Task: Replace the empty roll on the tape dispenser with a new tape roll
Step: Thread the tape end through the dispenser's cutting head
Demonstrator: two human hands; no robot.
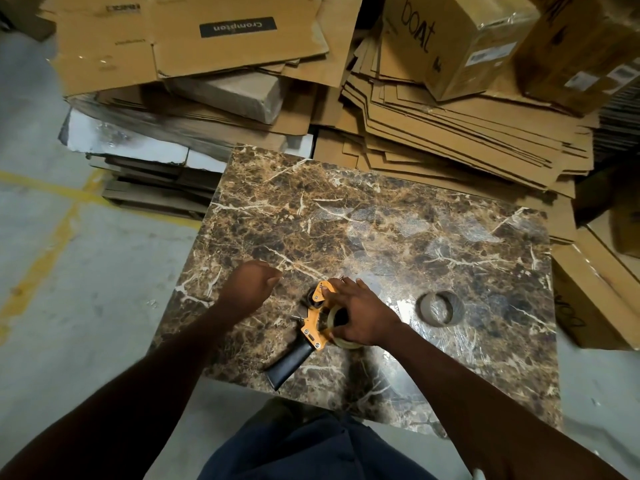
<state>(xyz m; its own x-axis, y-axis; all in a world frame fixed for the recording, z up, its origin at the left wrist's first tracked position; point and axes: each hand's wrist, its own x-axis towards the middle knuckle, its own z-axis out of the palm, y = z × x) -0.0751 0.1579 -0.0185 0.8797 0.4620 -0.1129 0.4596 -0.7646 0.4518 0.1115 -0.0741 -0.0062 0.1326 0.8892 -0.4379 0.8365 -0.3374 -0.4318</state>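
An orange tape dispenser [314,325] with a black handle [287,365] lies flat on the brown marbled table [381,230]. My right hand [360,317] rests on it and grips a clear tape roll [337,323] sitting at the dispenser's spool. My left hand [254,282] hovers just left of the dispenser, fingers curled into a loose fist with nothing in it. To the right, apart from both hands, a bare cardboard roll core [440,308] lies on the table.
Flattened cardboard sheets [450,133] and sealed boxes [474,39] are piled behind and to the right of the table. A box [595,299] stands against the table's right edge. Grey concrete floor [69,271] with yellow lines lies to the left.
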